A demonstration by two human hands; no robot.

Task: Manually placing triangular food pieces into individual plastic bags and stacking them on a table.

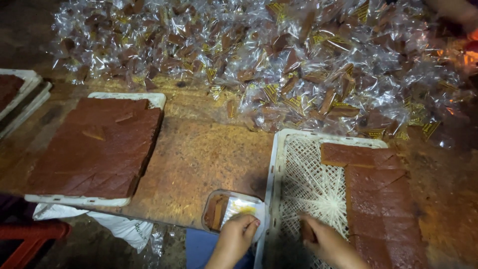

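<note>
Left hand [238, 235]: fingers curled, gripping clear wrapper [240, 207] with brown slab piece [215, 212] inside, at counter [199, 159] edge. Right hand [323, 240], just right of it: pinching small brown piece [307, 232] over white mesh tray [303, 184]. Cut brown slab [381, 209] right of that hand. Wrapped pieces pile [279, 60] beyond. Second slab tray [97, 147] far left.

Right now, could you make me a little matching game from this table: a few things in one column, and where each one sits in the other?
Things:
1. left hand
2. right hand
3. full slab tray
4. wrapped pieces

Places:
A. heaped along the far side of the table
B. at the left, covered edge to edge in brown slab
C. on the small clear packet at the near edge
D. on the white mesh tray, beside the cut brown strips

Pairs: 1-C, 2-D, 3-B, 4-A
</note>
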